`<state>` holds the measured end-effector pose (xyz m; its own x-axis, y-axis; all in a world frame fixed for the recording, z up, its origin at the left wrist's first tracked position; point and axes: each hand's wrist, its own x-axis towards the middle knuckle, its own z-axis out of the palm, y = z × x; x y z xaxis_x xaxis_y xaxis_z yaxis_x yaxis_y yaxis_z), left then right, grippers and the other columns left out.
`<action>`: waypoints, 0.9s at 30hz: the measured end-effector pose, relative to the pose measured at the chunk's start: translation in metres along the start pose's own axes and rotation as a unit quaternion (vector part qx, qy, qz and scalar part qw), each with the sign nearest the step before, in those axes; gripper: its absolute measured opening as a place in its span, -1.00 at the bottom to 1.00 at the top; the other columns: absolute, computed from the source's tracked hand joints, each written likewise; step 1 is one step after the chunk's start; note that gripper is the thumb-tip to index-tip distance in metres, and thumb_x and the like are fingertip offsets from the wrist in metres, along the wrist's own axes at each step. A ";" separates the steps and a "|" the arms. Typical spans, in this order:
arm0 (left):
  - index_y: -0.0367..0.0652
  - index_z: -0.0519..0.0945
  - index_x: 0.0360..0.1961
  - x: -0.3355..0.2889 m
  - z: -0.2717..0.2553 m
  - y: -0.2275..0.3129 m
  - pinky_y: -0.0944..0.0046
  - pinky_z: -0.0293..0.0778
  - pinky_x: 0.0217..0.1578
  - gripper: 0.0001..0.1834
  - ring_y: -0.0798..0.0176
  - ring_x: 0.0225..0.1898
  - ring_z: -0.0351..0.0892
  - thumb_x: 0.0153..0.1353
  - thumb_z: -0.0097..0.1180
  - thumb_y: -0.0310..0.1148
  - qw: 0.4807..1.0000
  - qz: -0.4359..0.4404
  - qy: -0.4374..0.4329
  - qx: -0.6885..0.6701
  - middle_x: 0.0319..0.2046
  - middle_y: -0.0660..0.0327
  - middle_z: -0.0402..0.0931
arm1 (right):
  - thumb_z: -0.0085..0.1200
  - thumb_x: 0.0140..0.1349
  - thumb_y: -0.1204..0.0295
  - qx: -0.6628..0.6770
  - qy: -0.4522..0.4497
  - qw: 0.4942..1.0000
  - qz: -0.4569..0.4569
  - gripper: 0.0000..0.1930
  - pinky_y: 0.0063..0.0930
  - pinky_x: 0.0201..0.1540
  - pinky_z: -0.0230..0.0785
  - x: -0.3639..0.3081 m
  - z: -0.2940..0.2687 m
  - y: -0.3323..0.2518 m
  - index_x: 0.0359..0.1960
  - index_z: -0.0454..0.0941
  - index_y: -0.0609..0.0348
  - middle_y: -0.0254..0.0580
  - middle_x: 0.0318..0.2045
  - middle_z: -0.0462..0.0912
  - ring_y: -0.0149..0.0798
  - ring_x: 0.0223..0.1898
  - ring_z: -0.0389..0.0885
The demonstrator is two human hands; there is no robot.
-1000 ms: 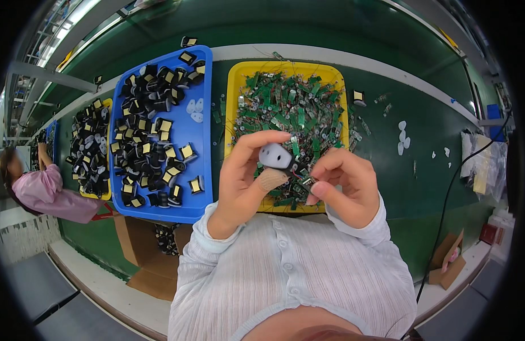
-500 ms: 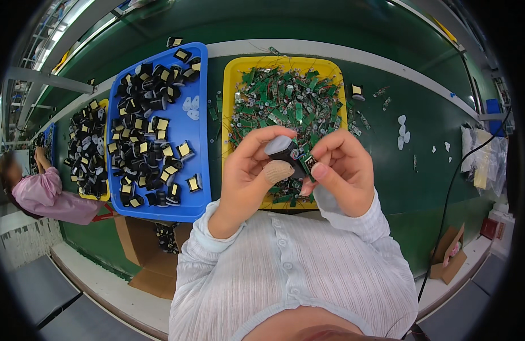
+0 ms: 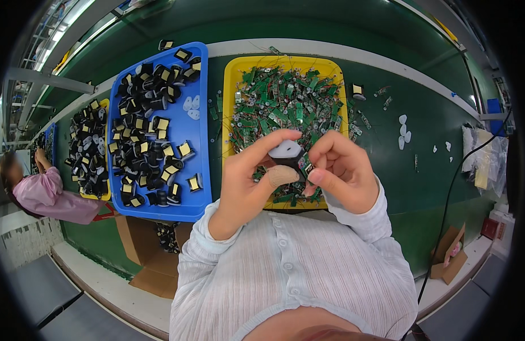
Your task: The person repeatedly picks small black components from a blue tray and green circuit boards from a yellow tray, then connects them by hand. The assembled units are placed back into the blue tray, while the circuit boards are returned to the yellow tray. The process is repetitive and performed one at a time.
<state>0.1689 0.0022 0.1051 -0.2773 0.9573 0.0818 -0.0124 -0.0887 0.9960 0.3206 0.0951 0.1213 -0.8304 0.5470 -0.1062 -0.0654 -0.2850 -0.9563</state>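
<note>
My left hand (image 3: 252, 173) grips a small black plastic housing with a pale grey, rounded end (image 3: 286, 149). A tan bandage or finger cover (image 3: 283, 175) wraps its thumb. My right hand (image 3: 349, 175) pinches a narrow green circuit board (image 3: 306, 164) between thumb and fingers, its edge against the housing's open side. How deep the board sits inside is hidden by the fingers. Both hands are above the near part of a yellow tray (image 3: 229, 96), which is heaped with green circuit boards (image 3: 282, 108) trailing thin wires.
Left of the yellow tray lies a blue tray (image 3: 192, 170) of black housings with yellow pads. Loose pale caps (image 3: 402, 132) and a single housing (image 3: 358, 91) lie to the right. A cardboard box (image 3: 154, 273) stands below. A person in pink (image 3: 43, 190) sits far left.
The housing has tilted in my left hand, so its pale end shows more. The circuit board has shifted slightly left with the housing. At the back, a loose black housing has slid left.
</note>
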 end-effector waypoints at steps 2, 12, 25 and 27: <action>-0.22 0.48 -0.11 0.000 0.000 0.005 0.42 0.40 -0.40 -0.57 0.37 -0.40 0.49 -0.08 0.19 -0.41 0.998 0.011 0.008 0.056 -0.38 0.17 0.52 | 0.00 0.12 0.55 0.004 -0.027 0.999 0.020 -0.88 -0.66 -0.42 0.32 0.000 -0.003 0.001 -0.36 0.33 0.28 -0.33 -0.58 0.41 -0.50 -0.52 0.46; -0.27 0.51 -0.16 0.003 0.001 0.000 0.37 0.33 -0.49 -0.58 0.27 -0.55 0.39 -0.17 0.16 -0.48 0.983 0.127 0.007 0.134 -0.43 0.14 0.52 | -0.01 0.13 0.50 0.052 -0.067 0.996 0.037 -0.87 -0.62 -0.40 0.29 0.000 -0.007 0.006 -0.38 0.33 0.29 -0.34 -0.58 0.40 -0.50 -0.50 0.45; -0.31 0.37 0.00 0.009 0.011 0.001 0.25 0.32 -0.13 -0.44 0.10 -0.17 0.44 -0.14 0.13 -0.47 0.988 0.142 -0.025 0.056 -0.11 0.03 0.44 | 0.08 0.00 0.58 -0.270 0.062 0.945 -0.172 -0.89 -0.61 -0.53 0.33 -0.005 0.008 0.002 -0.44 0.41 0.28 -0.23 -0.56 0.48 -0.39 -0.59 0.51; -0.33 0.33 0.03 0.008 0.005 -0.002 0.23 0.28 -0.06 -0.42 0.12 -0.12 0.42 -0.10 0.10 -0.42 0.985 0.143 -0.052 0.080 -0.06 0.00 0.40 | 0.11 -0.04 0.58 -0.343 0.077 0.913 -0.209 -0.88 -0.56 -0.56 0.33 -0.007 0.009 0.002 -0.46 0.43 0.27 -0.18 -0.55 0.48 -0.29 -0.59 0.53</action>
<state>0.1711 0.0118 0.1042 -0.1483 0.9232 0.3546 0.2066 -0.3217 0.9240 0.3210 0.0835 0.1222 -0.7206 0.6145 0.3211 0.0464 0.5048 -0.8620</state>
